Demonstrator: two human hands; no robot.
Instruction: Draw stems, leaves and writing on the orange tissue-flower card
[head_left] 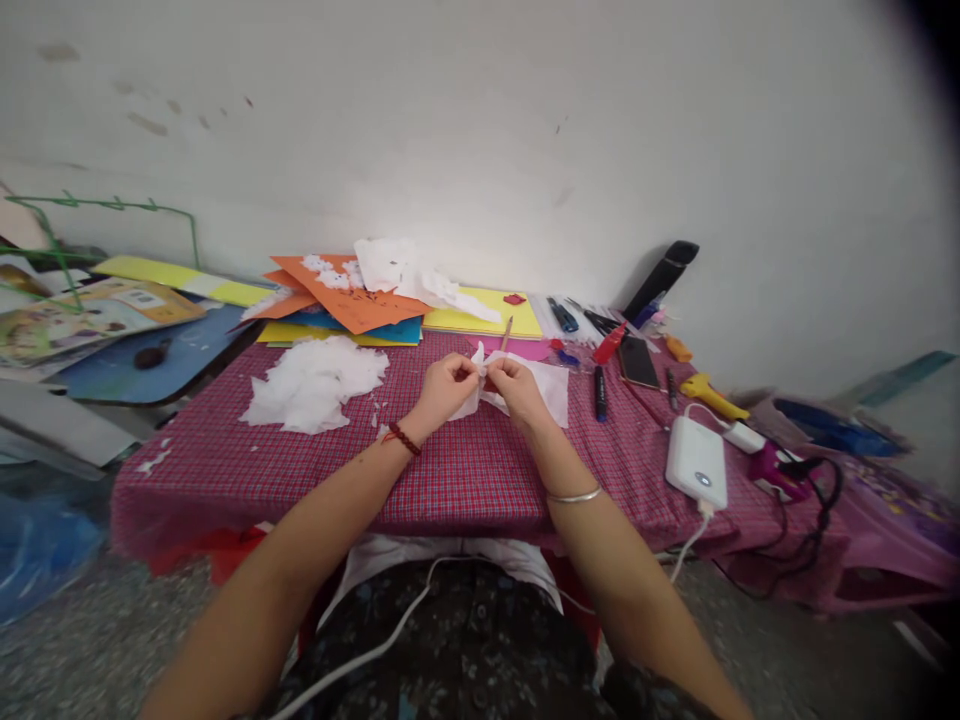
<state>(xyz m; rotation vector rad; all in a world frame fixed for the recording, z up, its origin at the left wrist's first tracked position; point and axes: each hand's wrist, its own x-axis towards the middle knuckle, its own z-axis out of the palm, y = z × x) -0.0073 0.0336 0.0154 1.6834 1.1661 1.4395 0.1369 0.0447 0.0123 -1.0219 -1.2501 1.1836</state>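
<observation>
Both my hands meet near the middle of the table, pinching a piece of thin white tissue paper [480, 358]. My left hand [448, 386] is closed on its left side, and my right hand [516, 387] is closed on its right side. Beneath and behind my right hand lies a flat white tissue sheet [553, 388]; I cannot tell whether it joins the pinched piece. A heap of torn white tissue paper [319, 385] rests left of my left hand. A pencil [507, 333] lies just beyond my hands.
Orange paper sheets [352, 300] and a yellow sheet [480, 312] lie along the wall. To the right are a blue-capped marker [600, 393], a red bottle [609, 343], a dark phone [639, 360], a yellow glue gun [712, 396] and a white power bank [697, 460] with cables.
</observation>
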